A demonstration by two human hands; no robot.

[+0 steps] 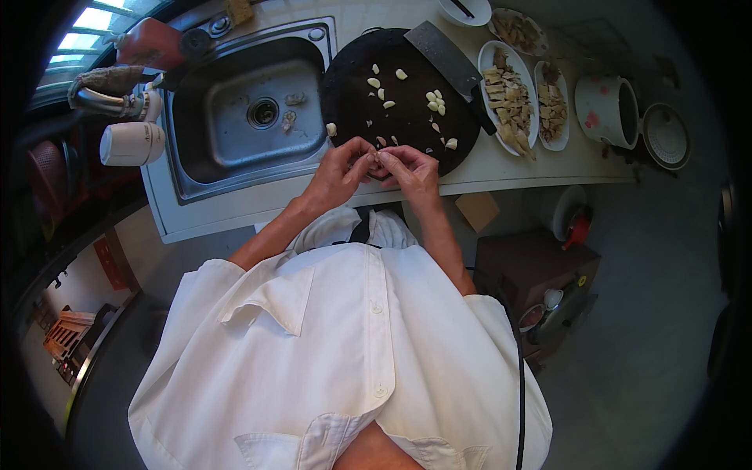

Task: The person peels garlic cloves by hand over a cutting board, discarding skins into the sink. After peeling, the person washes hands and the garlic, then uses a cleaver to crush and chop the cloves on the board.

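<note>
My left hand (346,167) and my right hand (414,170) meet at the near edge of a round dark chopping board (405,106). Between their fingertips they pinch a small garlic clove (376,157), mostly hidden by the fingers. Several garlic cloves (401,74) lie scattered on the board, and a small cluster of pale peeled cloves (435,101) sits right of its middle. Bits of skin lie near my fingers. A cleaver (443,57) rests across the board's far right edge, its dark handle pointing towards me.
Left of the board is a steel sink (235,135) with scraps near its drain. Oval plates of cut meat (510,103) stand on the right, beside a white pot (605,111). A bowl (467,10) stands at the back. A faucet (100,101) reaches in from the left.
</note>
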